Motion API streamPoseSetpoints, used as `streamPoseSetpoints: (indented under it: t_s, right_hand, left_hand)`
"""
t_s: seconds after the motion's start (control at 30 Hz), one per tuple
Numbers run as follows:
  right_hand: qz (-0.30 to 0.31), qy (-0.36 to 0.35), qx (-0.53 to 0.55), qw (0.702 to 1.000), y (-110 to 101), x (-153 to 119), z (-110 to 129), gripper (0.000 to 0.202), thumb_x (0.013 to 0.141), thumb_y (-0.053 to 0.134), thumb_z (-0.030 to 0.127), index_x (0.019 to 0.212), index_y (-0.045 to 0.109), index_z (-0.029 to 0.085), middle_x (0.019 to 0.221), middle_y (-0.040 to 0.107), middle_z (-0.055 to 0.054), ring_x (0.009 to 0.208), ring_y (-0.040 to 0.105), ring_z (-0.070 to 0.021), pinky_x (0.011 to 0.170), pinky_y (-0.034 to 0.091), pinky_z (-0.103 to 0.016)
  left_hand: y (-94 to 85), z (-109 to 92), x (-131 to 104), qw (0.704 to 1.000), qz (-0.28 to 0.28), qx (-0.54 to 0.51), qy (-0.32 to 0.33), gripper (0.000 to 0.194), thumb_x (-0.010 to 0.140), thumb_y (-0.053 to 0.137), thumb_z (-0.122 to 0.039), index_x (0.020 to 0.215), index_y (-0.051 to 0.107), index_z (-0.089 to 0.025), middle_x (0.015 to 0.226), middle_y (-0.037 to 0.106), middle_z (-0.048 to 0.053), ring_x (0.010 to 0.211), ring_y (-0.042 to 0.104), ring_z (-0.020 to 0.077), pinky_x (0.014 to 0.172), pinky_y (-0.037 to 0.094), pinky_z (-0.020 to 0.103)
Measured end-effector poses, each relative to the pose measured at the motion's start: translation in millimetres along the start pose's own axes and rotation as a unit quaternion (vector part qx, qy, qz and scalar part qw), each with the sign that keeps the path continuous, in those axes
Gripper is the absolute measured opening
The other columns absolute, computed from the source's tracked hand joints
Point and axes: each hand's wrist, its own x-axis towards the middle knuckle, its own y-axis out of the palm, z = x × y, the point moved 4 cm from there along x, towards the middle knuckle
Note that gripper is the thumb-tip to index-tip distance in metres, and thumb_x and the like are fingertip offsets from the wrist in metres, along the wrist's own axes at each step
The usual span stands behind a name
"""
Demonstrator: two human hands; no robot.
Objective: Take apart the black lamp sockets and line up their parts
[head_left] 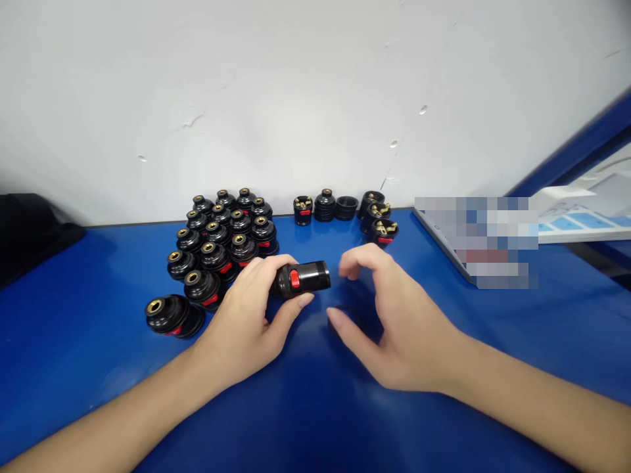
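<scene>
My left hand (256,309) is closed around a black lamp-holder-like part (311,276) with a red switch, held sideways above the blue table with its cylindrical end to the right. Just right of that end is my right hand (394,315), its thumb and fingers apart and nothing between them. A dark round piece (352,316) lies on the table behind my right thumb, mostly hidden. Several assembled black parts (214,256) with brass-ringed tops stand in rows to the left of my left hand, some showing red switches.
Near the wall (296,98) stand a black ribbed cap (325,205), an open black ring (346,208) and several black bases with brass contacts (384,230). A blurred-out tablet-like object (444,246) lies at the right. Dark cloth (34,236) is far left; blue table (236,420).
</scene>
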Motion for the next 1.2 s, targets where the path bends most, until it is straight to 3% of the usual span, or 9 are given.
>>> streamPoseSetpoints:
  t_s: [0.07,0.2,0.33,0.43,0.57,0.67,0.8,1.0,1.2]
  right_hand:
    - [0.021,-0.004,-0.039,0.999,-5,2,5,0.026,0.094,0.067,0.031,0.107,0.047,0.022,0.099,0.058,-0.01,0.082,0.058,-0.0262,0.07,0.054,-0.044]
    - [0.157,0.021,-0.116,0.981,-6,3,6,0.025,0.095,0.07,0.04,0.089,0.05,0.025,0.09,0.058,-0.007,0.074,0.059,-0.0262,0.061,0.052,-0.042]
    - [0.225,-0.006,-0.125,0.966,-4,0,-1,0.01,0.102,0.059,0.021,0.094,0.065,0.022,0.103,0.063,-0.012,0.081,0.067,-0.0265,0.069,0.061,-0.045]
    - [0.207,-0.028,-0.134,0.969,-9,5,-8,0.02,0.103,0.053,0.014,0.093,0.07,0.02,0.111,0.066,-0.014,0.082,0.069,-0.0251,0.076,0.064,-0.046]
    - [0.132,-0.042,-0.149,0.979,-31,28,-19,0.026,0.106,0.053,0.026,0.088,0.072,0.02,0.115,0.068,-0.016,0.082,0.07,-0.0266,0.076,0.064,-0.05]
    - [0.107,-0.039,-0.159,0.981,-49,54,-35,0.022,0.104,0.06,0.033,0.091,0.074,0.022,0.114,0.067,-0.013,0.091,0.071,-0.0289,0.087,0.063,-0.051]
    - [0.06,-0.028,-0.204,0.977,-61,88,-65,0.01,0.095,0.07,0.023,0.088,0.076,0.021,0.112,0.068,-0.012,0.092,0.069,-0.0286,0.086,0.06,-0.05]
    - [0.101,0.013,-0.271,0.957,-44,113,-104,0.01,0.09,0.073,0.019,0.083,0.079,0.019,0.105,0.07,-0.013,0.088,0.069,-0.0273,0.079,0.058,-0.044]
    - [0.091,-0.009,-0.295,0.951,-32,118,-119,0.017,0.094,0.07,0.026,0.082,0.08,0.02,0.097,0.071,-0.013,0.084,0.068,-0.0257,0.069,0.056,-0.038]
  left_hand:
    - [0.1,0,0,1.0,0.0,-0.005,-0.003,0.028,0.106,0.064,-0.031,0.132,0.055,-0.025,0.118,0.071,0.004,0.105,0.067,0.022,0.093,0.054,0.038]
    - [0.5,-1,0,1.0,-0.002,-0.001,0.0,0.028,0.107,0.063,-0.031,0.133,0.054,-0.025,0.119,0.072,0.005,0.105,0.068,0.0218,0.093,0.054,0.038]
    - [0.3,-1,0,1.0,0.001,0.0,-0.001,0.026,0.107,0.063,-0.031,0.132,0.055,-0.026,0.121,0.072,0.005,0.107,0.068,0.0227,0.094,0.055,0.039]
    - [0.1,-2,1,1.0,-0.001,0.0,0.005,0.026,0.107,0.063,-0.031,0.131,0.055,-0.025,0.121,0.073,0.005,0.108,0.069,0.0231,0.094,0.055,0.039]
    - [0.9,-2,2,1.0,0.001,0.0,0.009,0.026,0.107,0.063,-0.03,0.131,0.055,-0.025,0.119,0.073,0.005,0.107,0.07,0.023,0.093,0.055,0.038]
    - [0.9,-2,2,1.0,0.003,0.0,0.01,0.025,0.107,0.062,-0.031,0.13,0.055,-0.025,0.119,0.073,0.005,0.105,0.069,0.0228,0.092,0.055,0.038]
    - [0.2,-2,1,1.0,0.007,0.0,0.008,0.026,0.107,0.062,-0.031,0.131,0.055,-0.025,0.12,0.073,0.005,0.106,0.069,0.0227,0.092,0.055,0.039]
    - [0.3,-3,1,1.0,0.01,0.0,0.004,0.026,0.107,0.062,-0.03,0.131,0.055,-0.025,0.12,0.073,0.006,0.106,0.069,0.0234,0.092,0.055,0.039]
    - [0.1,-3,1,1.0,0.01,-0.003,0.01,0.026,0.106,0.063,-0.03,0.131,0.055,-0.025,0.12,0.073,0.006,0.107,0.069,0.0238,0.094,0.055,0.04]
